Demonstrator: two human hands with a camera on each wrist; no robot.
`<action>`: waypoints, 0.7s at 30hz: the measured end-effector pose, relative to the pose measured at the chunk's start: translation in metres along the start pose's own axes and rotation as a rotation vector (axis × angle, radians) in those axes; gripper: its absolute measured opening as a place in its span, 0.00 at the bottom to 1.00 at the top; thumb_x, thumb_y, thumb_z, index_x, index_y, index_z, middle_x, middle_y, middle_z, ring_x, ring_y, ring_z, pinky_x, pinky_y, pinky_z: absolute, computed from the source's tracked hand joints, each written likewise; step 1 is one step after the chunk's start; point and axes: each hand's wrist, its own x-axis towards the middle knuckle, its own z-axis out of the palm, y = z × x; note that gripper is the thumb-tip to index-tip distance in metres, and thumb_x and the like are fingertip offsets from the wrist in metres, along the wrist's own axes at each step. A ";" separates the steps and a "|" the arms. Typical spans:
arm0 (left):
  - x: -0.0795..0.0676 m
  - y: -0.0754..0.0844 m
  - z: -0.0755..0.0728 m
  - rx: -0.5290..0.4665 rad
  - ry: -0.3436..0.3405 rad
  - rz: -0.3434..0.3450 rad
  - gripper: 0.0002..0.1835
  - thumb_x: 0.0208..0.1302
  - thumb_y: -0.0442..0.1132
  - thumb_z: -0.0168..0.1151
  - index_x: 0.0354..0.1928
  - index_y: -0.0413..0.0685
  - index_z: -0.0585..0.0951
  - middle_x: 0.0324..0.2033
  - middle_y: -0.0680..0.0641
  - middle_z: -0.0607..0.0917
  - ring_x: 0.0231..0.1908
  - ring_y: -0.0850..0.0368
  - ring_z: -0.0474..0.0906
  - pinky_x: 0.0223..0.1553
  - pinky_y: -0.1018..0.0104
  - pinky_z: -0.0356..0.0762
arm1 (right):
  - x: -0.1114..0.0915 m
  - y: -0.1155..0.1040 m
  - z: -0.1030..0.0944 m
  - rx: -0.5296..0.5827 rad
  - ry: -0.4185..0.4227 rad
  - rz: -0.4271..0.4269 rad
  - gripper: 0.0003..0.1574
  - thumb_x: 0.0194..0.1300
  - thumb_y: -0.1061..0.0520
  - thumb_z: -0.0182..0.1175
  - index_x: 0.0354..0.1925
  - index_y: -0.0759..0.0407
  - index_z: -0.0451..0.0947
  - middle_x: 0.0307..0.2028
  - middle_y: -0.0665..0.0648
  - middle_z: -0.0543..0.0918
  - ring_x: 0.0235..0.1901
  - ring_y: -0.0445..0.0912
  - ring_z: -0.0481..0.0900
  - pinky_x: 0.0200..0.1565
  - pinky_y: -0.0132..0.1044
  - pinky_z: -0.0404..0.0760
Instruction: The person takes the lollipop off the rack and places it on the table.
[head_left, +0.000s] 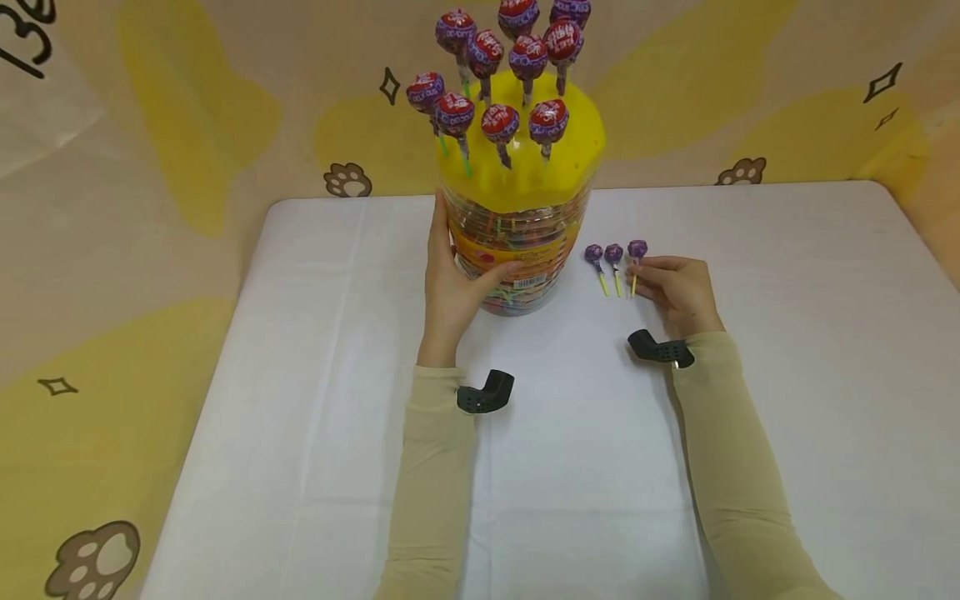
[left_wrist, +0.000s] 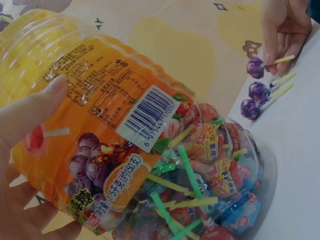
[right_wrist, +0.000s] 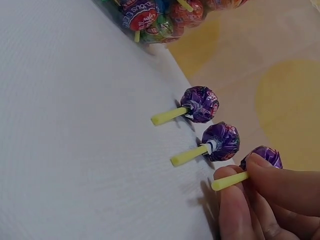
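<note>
A clear plastic candy jar [head_left: 517,250] with a yellow lid [head_left: 491,185] stands at the back of the table, packed with lollipops. My left hand [head_left: 452,287] grips its left side, thumb across the orange label and fingers round the far side. Several red-and-purple lollipops [head_left: 500,123] stick upright out of the lid. Right of the jar, my right hand [head_left: 678,292] pinches the yellow stick of a purple lollipop [right_wrist: 265,156] between thumb and fingers. Two more purple lollipops [right_wrist: 200,104] lie beside it in a row, sticks pointing toward me.
The white-covered table [head_left: 360,433] ends at a back edge behind the jar. Beyond it hangs a beige and yellow backdrop [head_left: 675,100] with paw prints. A black wrist mount [head_left: 486,393] sits on the left sleeve, another [head_left: 662,347] on the right.
</note>
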 end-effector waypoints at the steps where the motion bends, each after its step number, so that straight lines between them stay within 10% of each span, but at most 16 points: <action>1: 0.000 0.000 0.000 -0.001 0.000 0.003 0.57 0.53 0.42 0.72 0.75 0.51 0.41 0.72 0.48 0.49 0.70 0.59 0.47 0.68 0.56 0.53 | 0.001 0.000 0.000 -0.001 0.001 0.005 0.09 0.59 0.72 0.61 0.30 0.60 0.84 0.27 0.50 0.85 0.29 0.41 0.85 0.35 0.31 0.83; 21: 0.001 0.000 0.001 0.009 0.008 0.007 0.57 0.53 0.42 0.72 0.75 0.49 0.42 0.73 0.47 0.49 0.70 0.58 0.47 0.68 0.53 0.54 | 0.006 -0.002 0.000 -0.093 -0.011 0.000 0.14 0.58 0.70 0.63 0.21 0.54 0.82 0.21 0.51 0.84 0.22 0.40 0.83 0.31 0.29 0.83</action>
